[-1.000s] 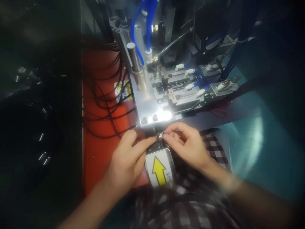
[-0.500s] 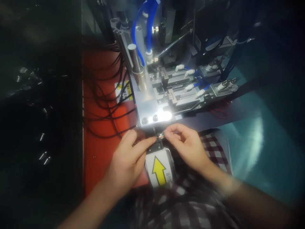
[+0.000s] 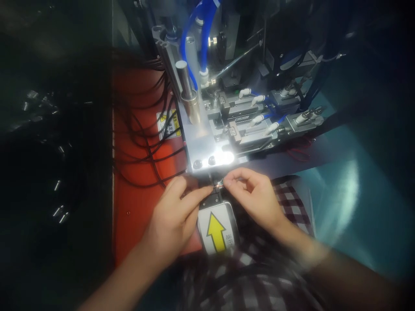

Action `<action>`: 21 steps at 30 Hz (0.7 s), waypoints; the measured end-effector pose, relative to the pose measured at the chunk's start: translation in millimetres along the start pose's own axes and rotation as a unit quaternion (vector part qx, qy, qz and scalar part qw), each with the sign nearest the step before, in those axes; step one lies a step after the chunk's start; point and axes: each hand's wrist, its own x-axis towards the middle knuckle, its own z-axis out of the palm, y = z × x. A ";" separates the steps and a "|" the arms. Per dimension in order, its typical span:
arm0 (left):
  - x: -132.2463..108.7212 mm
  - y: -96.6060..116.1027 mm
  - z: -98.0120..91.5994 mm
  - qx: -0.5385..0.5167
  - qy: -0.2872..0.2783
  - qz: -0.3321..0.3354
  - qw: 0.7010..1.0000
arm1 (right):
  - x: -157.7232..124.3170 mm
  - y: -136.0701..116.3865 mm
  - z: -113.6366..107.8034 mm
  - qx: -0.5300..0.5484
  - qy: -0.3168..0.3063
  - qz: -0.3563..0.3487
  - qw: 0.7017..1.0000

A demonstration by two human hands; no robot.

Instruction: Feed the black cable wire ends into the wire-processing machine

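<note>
My left hand (image 3: 175, 211) is closed, its fingers curled, with one fingertip pressed at a tiny shiny metal part (image 3: 219, 185) on the machine's front track. What else lies in its fingers is hidden. From the other side my right hand (image 3: 254, 196) pinches with thumb and forefinger at the same spot. Something thin and pale shows at its fingertips, too small to name. Just below both hands is a white plate with a yellow arrow (image 3: 215, 226). A bright metal block (image 3: 207, 144) with dark bolts stands directly beyond them.
Behind the block rise a steel post (image 3: 186, 82) and blue air hoses (image 3: 205, 39). Pneumatic slides (image 3: 256, 129) with white fittings extend right. An orange base panel (image 3: 139, 220) crossed by black cables (image 3: 149, 147) lies left. A checkered cloth (image 3: 292, 203) covers the lap below.
Both hands hold almost the same places. The view has shifted very slightly, and the right fingertips have barely moved at the small metal part.
</note>
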 end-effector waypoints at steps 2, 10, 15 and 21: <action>-0.2 -0.2 0.3 0.000 0.001 0.001 1.000 | 0.8 -1.1 0.0 0.009 -0.006 0.014 1.000; -0.1 -1.2 0.6 0.004 0.002 0.000 1.000 | 3.6 -2.7 -3.7 0.065 -0.040 0.065 0.995; 0.0 -1.2 1.0 0.004 0.001 0.001 1.000 | 5.7 -2.6 -3.2 0.121 -0.059 0.116 0.984; -0.1 -1.3 0.5 0.003 -0.001 0.000 1.000 | 5.1 -6.1 -1.0 0.104 -0.048 0.113 0.987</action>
